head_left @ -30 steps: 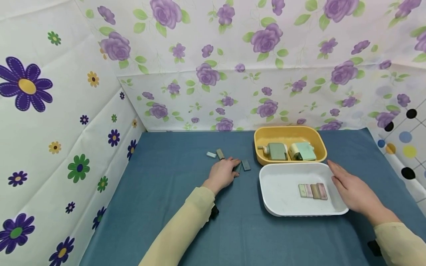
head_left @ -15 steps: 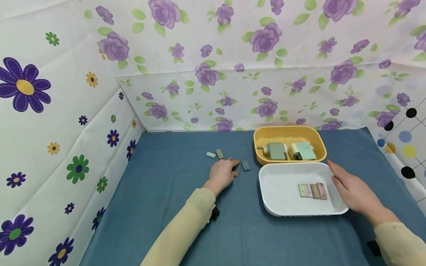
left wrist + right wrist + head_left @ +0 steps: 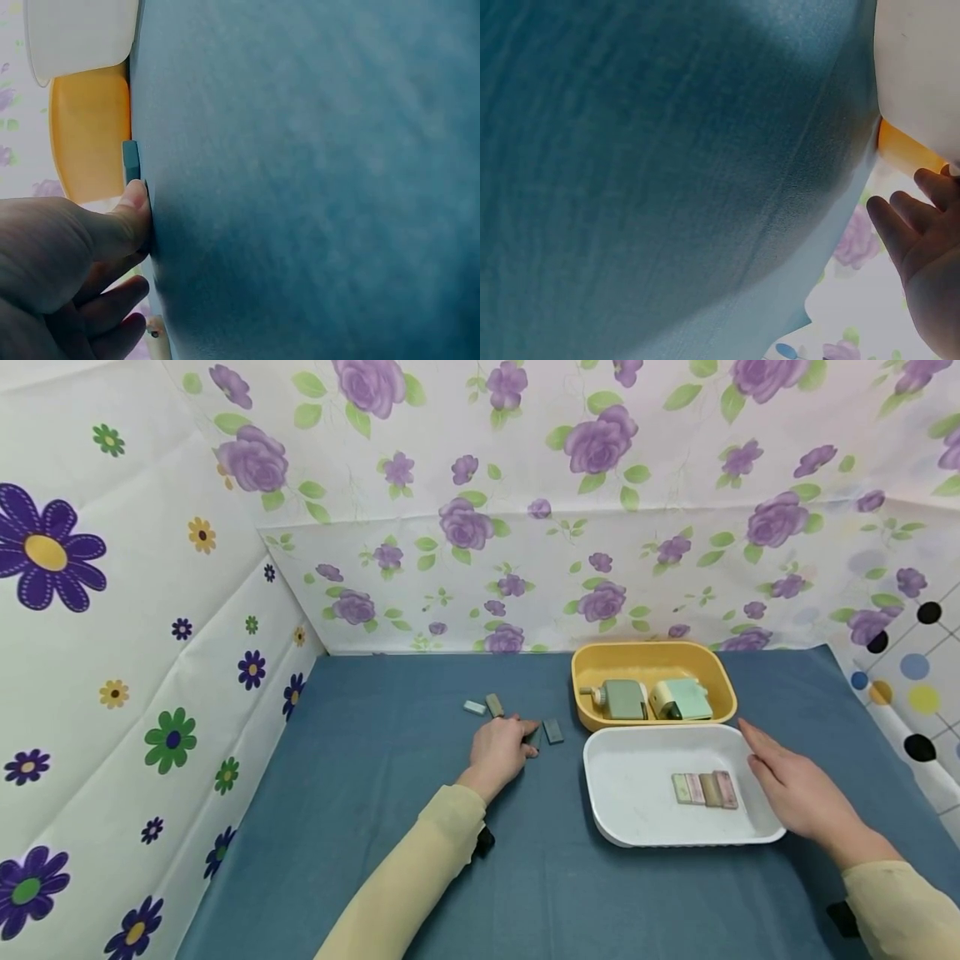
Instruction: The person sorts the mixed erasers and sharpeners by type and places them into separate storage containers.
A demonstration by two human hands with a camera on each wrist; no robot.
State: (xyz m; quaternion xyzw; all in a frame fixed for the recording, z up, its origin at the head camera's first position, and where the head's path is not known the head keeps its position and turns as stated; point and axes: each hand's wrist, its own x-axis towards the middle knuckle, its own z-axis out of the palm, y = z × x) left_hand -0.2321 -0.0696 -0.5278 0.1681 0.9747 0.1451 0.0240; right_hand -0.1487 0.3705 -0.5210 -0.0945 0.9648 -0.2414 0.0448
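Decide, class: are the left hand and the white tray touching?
Apart. The head view shows it: a stretch of blue cloth lies between the left hand and the white tray.

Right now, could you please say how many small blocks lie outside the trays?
4 visible: a pale block and an olive block beyond the left hand, a dark block in its grip, and a grey block right of that. The hand may hide more.

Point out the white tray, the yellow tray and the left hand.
White tray [image 3: 630, 785]: head view, on a bare part of its floor.
Yellow tray [image 3: 648, 663]: head view, on its inner back wall.
Left hand [image 3: 498, 750]: head view, on the back of the hand.
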